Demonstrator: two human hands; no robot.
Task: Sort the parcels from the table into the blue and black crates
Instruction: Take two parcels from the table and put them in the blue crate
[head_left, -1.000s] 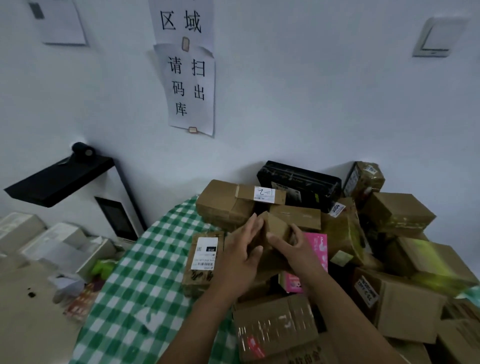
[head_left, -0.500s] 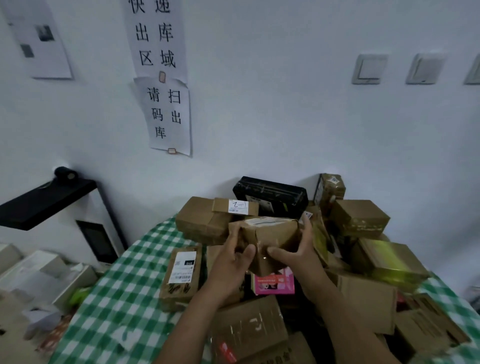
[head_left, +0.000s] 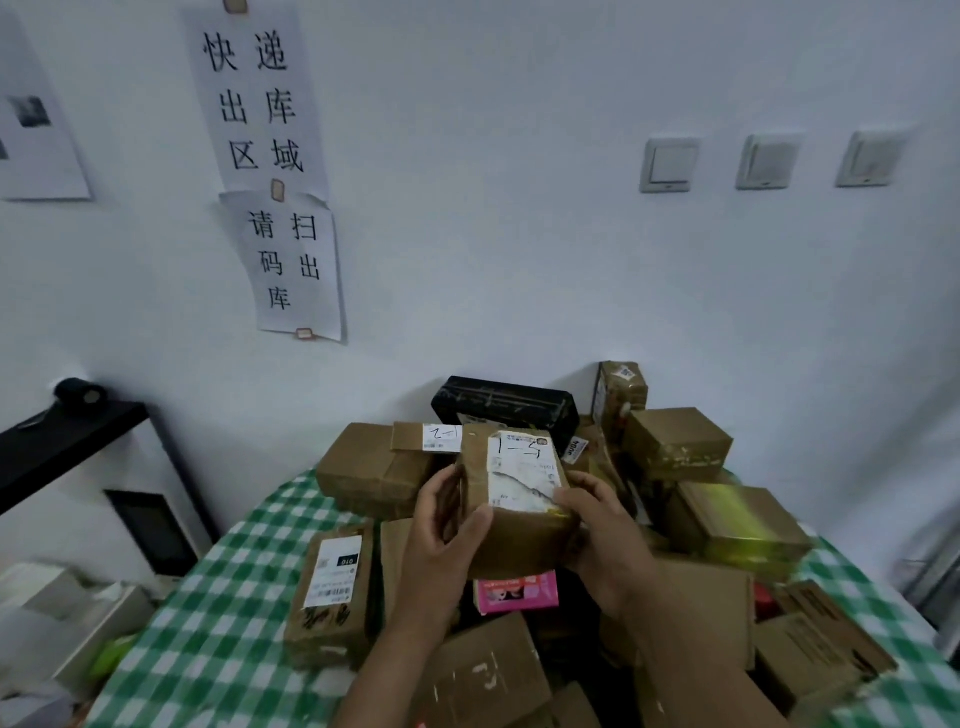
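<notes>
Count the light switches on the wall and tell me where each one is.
3, in a row on the upper right wall: the left switch, the middle switch, the right switch. More may lie beyond the frame's right edge.

Green-checked table (head_left: 223, 631), labelled brown parcel (head_left: 332, 592) flat, heaped cardboard parcels (head_left: 737, 525)

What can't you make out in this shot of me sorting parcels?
Crates: neither the blue nor the black one shows in the head view; beyond the frame.
Label on the held box: 1-5 reads, fine print too small and blurred.
Pink parcel: mostly covered by the held box.
Right hand fingers: hidden behind that box.
</notes>
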